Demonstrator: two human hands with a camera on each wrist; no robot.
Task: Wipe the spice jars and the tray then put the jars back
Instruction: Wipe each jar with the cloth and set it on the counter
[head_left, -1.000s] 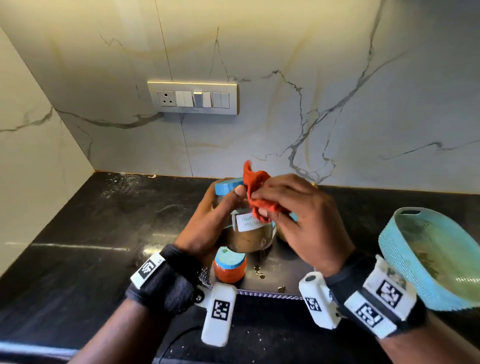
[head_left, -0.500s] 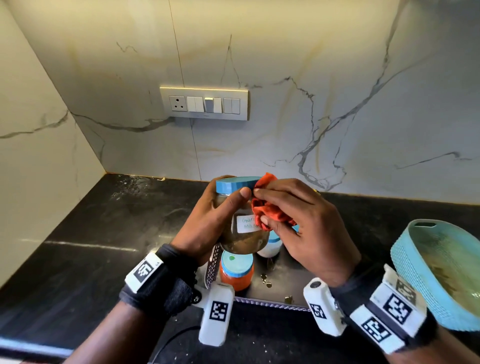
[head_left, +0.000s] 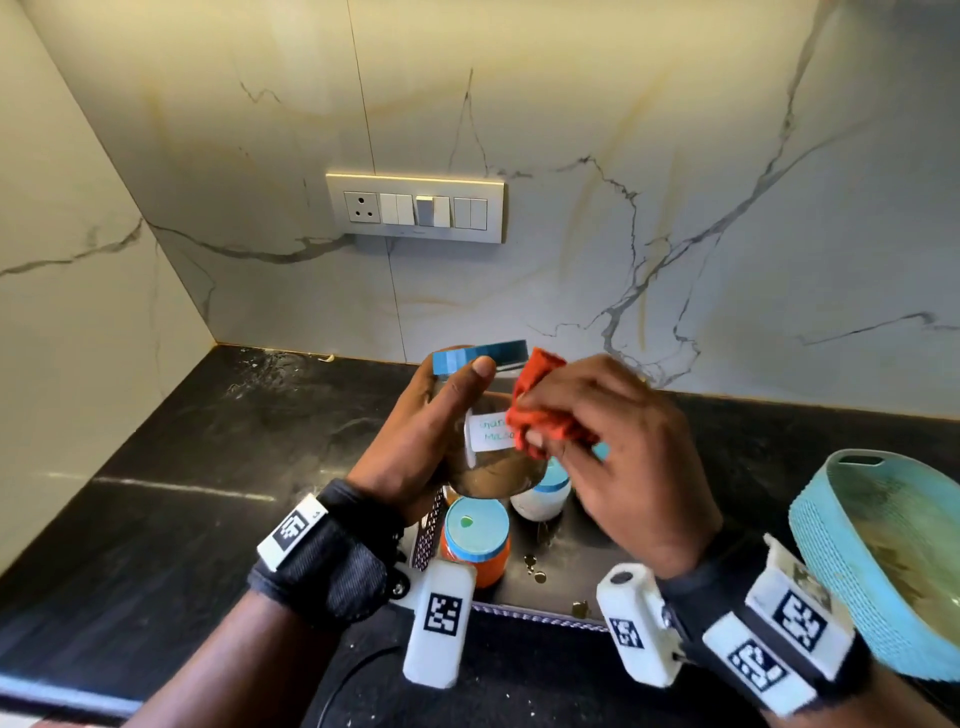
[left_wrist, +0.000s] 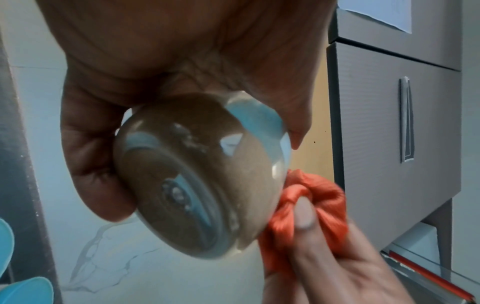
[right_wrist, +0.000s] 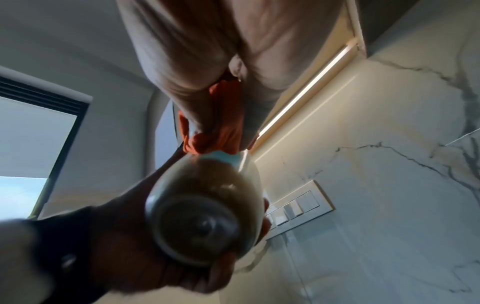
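Note:
My left hand (head_left: 431, 431) grips a glass spice jar (head_left: 493, 467) with a blue lid and a white label, filled with brown powder, lifted above the dark tray (head_left: 556, 577). In the left wrist view the jar's base (left_wrist: 197, 185) faces the camera. My right hand (head_left: 623, 452) holds a bunched orange cloth (head_left: 540, 410) against the jar's right side, over the label; the cloth (left_wrist: 306, 216) touches the glass. An orange jar (head_left: 475, 540) with a blue lid and a white jar (head_left: 540, 496) stand on the tray below.
A light blue basket (head_left: 883, 561) sits tilted at the right on the black counter (head_left: 182, 467). A switch panel (head_left: 415, 208) is on the marble wall behind. The left wall closes off the counter's corner. Small bits lie on the tray.
The jar has been lifted a little higher above the tray. The cloth has slid from the lid area down over the label on the jar's right side.

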